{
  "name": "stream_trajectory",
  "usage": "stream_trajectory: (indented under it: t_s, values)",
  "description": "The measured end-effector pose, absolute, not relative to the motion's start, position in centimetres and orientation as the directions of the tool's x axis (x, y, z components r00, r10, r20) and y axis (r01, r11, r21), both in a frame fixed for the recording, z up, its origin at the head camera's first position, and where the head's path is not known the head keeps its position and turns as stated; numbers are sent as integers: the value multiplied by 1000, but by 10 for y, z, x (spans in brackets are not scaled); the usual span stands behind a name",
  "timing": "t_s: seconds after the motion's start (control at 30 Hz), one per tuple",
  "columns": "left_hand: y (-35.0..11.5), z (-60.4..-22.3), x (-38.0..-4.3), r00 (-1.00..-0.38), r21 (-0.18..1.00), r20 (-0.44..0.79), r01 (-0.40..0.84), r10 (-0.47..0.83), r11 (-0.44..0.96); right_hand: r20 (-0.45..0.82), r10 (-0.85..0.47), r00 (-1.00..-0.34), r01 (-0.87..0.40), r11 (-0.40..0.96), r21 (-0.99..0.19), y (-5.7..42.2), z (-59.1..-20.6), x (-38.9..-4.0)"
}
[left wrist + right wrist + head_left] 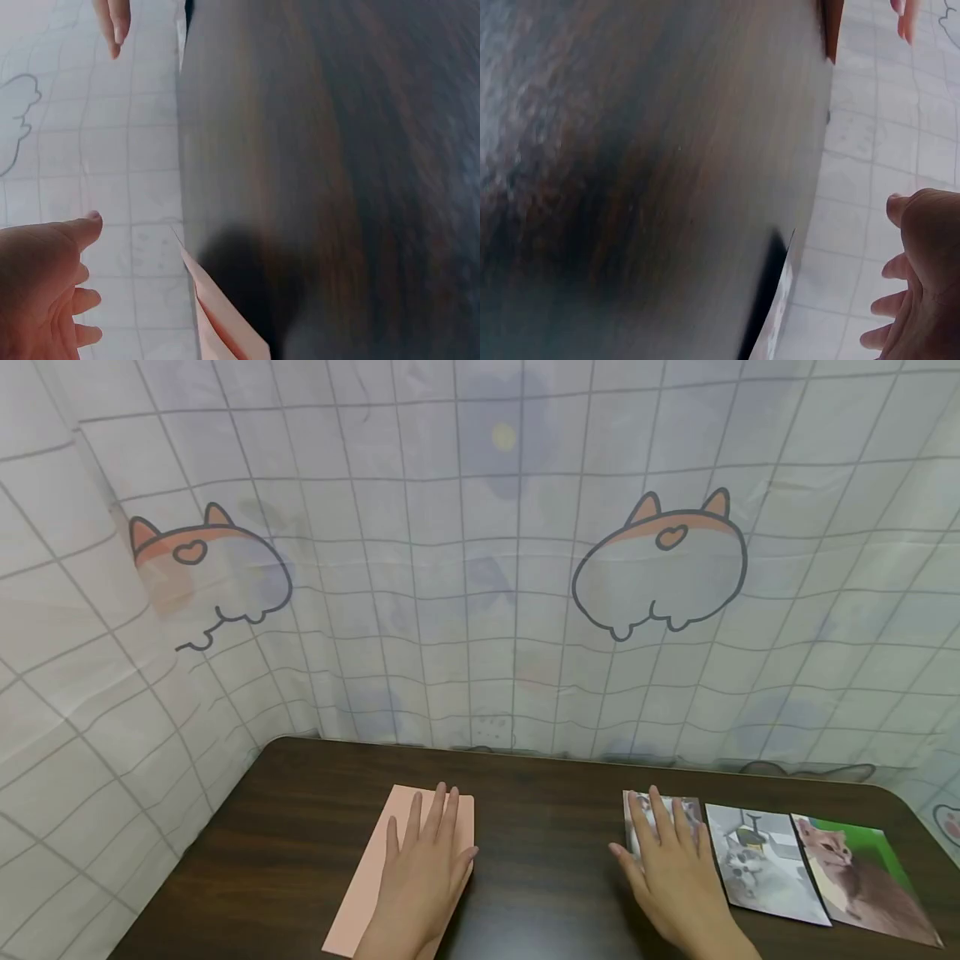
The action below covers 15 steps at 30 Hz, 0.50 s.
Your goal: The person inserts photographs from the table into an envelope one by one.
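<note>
My left hand (pixel 423 870) is held palm down over a pale pink folded sheet or card (pixel 369 897), its fingers spread and straight. In the left wrist view the pink card (pixel 229 319) shows two layers, and the hand (pixel 45 277) appears raised off it. On the right, my right hand (pixel 669 864) hovers with straight fingers over a cat picture (pixel 692 808), covering much of it. In the right wrist view that hand (pixel 930 270) grips nothing. Beside it lie a picture of a grey-and-white cat (pixel 768 872) and one of a brown cat on green (pixel 873 893).
Everything lies on a dark brown wooden table (pixel 540 835) with rounded back corners. A white grid-patterned curtain (pixel 435 635) with corgi drawings hangs right behind the table and along its left side.
</note>
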<state>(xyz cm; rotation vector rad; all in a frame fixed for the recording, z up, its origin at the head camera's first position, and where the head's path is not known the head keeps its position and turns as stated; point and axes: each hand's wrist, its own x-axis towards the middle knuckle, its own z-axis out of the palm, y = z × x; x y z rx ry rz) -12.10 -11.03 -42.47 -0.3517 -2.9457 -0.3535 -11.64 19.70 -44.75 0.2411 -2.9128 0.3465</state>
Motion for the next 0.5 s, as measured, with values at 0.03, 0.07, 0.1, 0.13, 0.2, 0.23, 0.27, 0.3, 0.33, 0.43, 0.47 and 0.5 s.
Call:
stream_trajectory:
  t_s: [0.03,0.07,0.1,0.13,0.2,0.23,0.27,0.3,0.33,0.43,0.47,0.5]
  values:
    - [-111,-425,-121,-961,212,178,247,211,946,214,-138,-967,-184,959,-215,198,-448,-117]
    - [-113,-426,-121,-961,212,177,246,210,946,213,-137,-967,-184,959,-218,199,-448,-117]
    - [-114,-427,-121,-963,216,175,243,207,946,210,-136,-968,-183,958,-221,200,-448,-118]
    - [-115,-428,-120,-963,217,174,241,205,946,208,-134,-969,-181,958,-224,200,-448,-119]
    - [-118,-430,-120,-965,222,170,235,200,946,202,-131,-970,-177,958,-228,202,-448,-120]
    - [-119,-431,-120,-966,225,169,232,197,946,200,-130,-971,-175,958,-228,203,-449,-120]
    - [-121,-433,-120,-967,230,168,229,193,946,195,-128,-972,-173,957,-232,204,-449,-121]
    - [-122,-434,-120,-968,233,165,223,188,947,193,-128,-973,-172,957,-233,205,-448,-121]
    - [-124,-435,-120,-969,233,163,219,184,948,190,-129,-973,-172,957,-233,206,-448,-121]
    - [-128,-439,-119,-972,240,156,208,174,948,194,-137,-971,-183,952,-244,208,-448,-122]
    - [-130,-440,-119,-973,243,154,205,171,948,196,-142,-970,-189,950,-249,208,-448,-123]
    - [-132,-440,-119,-974,248,151,203,169,947,202,-148,-968,-198,947,-252,209,-449,-124]
